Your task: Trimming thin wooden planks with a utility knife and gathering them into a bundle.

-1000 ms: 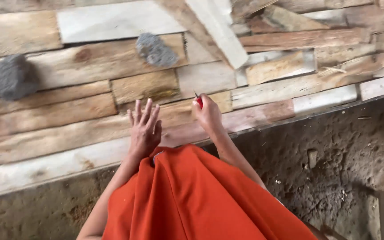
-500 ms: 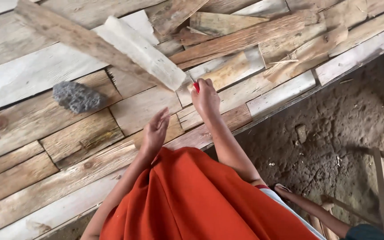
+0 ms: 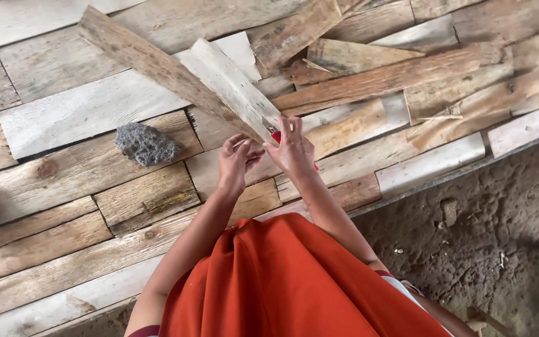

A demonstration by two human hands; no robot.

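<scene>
Two hands are brought together right at the near end of a pale wooden slat (image 3: 232,84) that lies slanted on top of the plank floor (image 3: 63,118). The right hand (image 3: 292,150) is closed around a small red-handled tool (image 3: 275,135), with only a bit of red seen between the fingers and under the palm, so the exact kind can't be told. It looks gripped tight and low so the tip can be steered onto the slat's end. The left hand (image 3: 235,163) is held just beside it, fingers loosely curled and touching the right hand's thumb side, probably for steadying; nothing is seen gripped in it. A darker board (image 3: 151,62) is laid along the slat's left edge. A rough grey stone (image 3: 147,145) is parked on the planks to the left, well apart from the hands. An orange cloth (image 3: 294,281) is draped below the arms.
</scene>
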